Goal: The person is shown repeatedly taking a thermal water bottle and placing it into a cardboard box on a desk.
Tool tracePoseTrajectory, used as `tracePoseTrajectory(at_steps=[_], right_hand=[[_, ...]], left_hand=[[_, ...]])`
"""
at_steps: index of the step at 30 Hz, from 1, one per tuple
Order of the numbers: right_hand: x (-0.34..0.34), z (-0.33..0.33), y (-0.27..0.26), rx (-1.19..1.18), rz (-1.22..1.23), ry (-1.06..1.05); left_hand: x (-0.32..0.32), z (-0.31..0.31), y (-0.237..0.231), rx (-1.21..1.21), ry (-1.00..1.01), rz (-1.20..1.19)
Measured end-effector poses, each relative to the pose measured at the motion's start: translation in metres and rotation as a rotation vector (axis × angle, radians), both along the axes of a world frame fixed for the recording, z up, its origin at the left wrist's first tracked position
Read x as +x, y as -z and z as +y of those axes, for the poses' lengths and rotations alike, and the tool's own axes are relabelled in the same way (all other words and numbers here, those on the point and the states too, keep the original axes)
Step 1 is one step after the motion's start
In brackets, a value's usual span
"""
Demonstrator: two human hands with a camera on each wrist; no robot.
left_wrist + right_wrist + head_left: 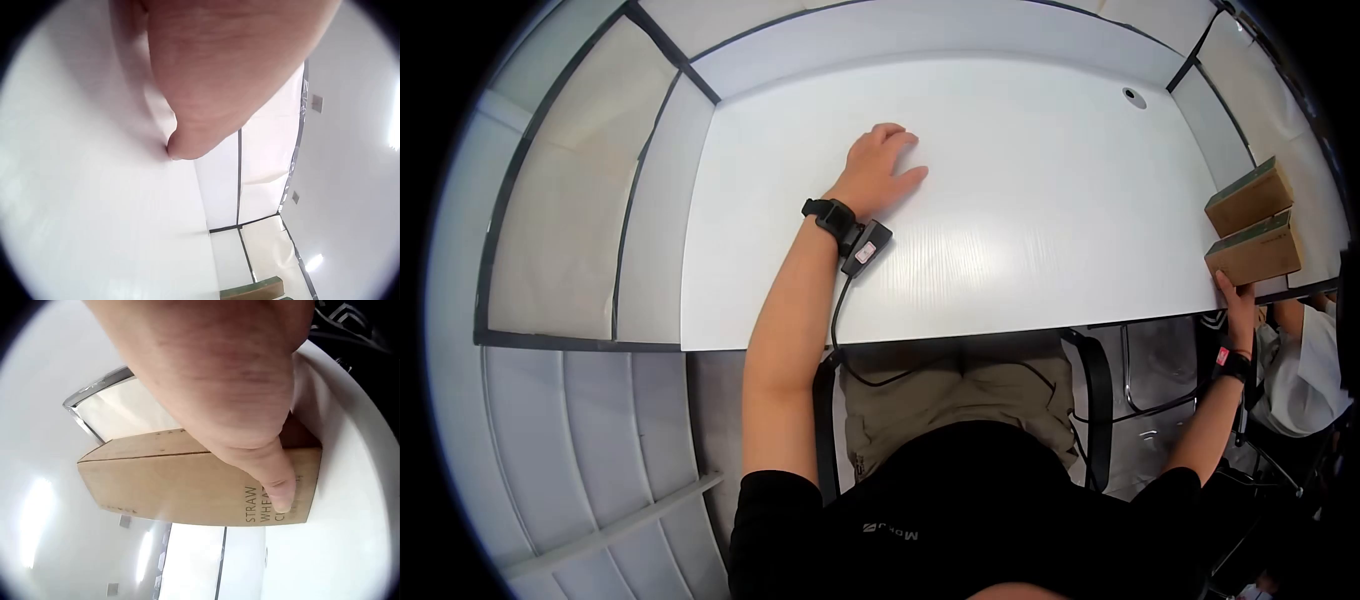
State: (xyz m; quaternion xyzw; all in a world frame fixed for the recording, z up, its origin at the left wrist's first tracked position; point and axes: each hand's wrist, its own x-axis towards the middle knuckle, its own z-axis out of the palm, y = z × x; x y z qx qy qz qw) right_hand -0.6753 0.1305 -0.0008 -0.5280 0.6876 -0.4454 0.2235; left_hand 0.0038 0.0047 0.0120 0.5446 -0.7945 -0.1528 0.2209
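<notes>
The right hand [1238, 300] has its grip on the near box [1258, 250], at the right edge of the worktop [1020, 200]. Its thumb lies across the box's printed face, partly covering the lettering "STRAW WHEAT"; its other fingers are hidden. The far box [1250, 198] stands just beyond, close to the near one. The left hand [880, 172] is well apart, on the worktop's left half, its grip loose, fingers slightly bent and holding nothing.
</notes>
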Motion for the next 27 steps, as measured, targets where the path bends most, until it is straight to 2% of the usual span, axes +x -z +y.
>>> tracePoseTrajectory(at_steps=[6, 9, 10, 13, 15, 17, 18, 20, 22, 25, 26, 27], right_hand=[[-0.035, -0.016, 0.008, 0.076, -0.004, -0.015], [-0.033, -0.013, 0.019, 0.02, 0.187, 0.007], [-0.037, -0.011, 0.023, 0.04, 0.176, -0.016], [-0.044, 0.009, 0.043, -0.151, 0.174, -0.015], [-0.056, 0.029, 0.051, -0.095, 0.215, 0.156], [-0.066, 0.054, 0.054, -0.226, 0.146, 0.116], [-0.079, 0.065, 0.061, -0.288, 0.177, 0.229], [-0.099, 0.09, 0.064, -0.25, 0.412, 0.447], [-0.087, 0.099, 0.048, -0.216, 0.608, 0.587], [-0.096, 0.095, 0.036, -0.187, 1.103, 0.588], [-0.097, 0.09, 0.033, -0.164, 0.991, 0.536], [-0.1, 0.084, 0.033, -0.175, 0.998, 0.525]], left_hand=[[0.002, -0.001, 0.0, 0.048, 0.016, 0.032], [0.003, -0.001, 0.0, 0.064, 0.028, 0.051], [0.003, -0.001, -0.001, 0.063, 0.025, 0.059], [0.002, 0.004, -0.005, 0.045, 0.028, 0.043], [0.002, 0.003, -0.007, 0.033, 0.021, 0.021], [-0.002, 0.001, -0.006, 0.033, 0.027, 0.012], [-0.002, 0.002, -0.007, 0.039, 0.027, 0.012], [-0.002, 0.002, -0.005, 0.068, 0.0, 0.042], [-0.002, 0.003, -0.004, 0.031, -0.001, 0.018], [0.001, 0.0, 0.0, 0.017, 0.016, 0.014], [0.002, -0.002, 0.001, 0.016, 0.022, 0.019], [0.003, -0.002, 0.0, 0.032, 0.022, 0.024]])
